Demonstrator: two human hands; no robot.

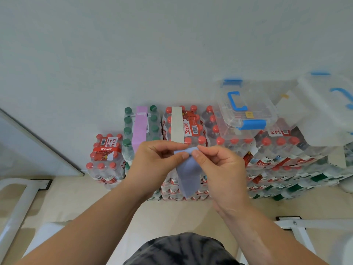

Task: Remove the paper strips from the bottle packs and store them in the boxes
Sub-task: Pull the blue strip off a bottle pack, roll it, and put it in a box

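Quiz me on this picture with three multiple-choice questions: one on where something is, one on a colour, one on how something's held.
1. Where does the clear box with the blue handle sit?
A. on the floor
B. on red-capped bottle packs
C. on a chair

2. What colour is the strip on the green-capped pack?
A. yellow
B. black
C. pinkish purple

3. How is the blue strip held?
A. pinched near its top by the left hand and right hand
B. lying flat on a pack
C. tucked inside a box

1 B: red caps show under it.
2 C: it runs between the green caps.
3 A: both hands pinch it and the rest hangs.
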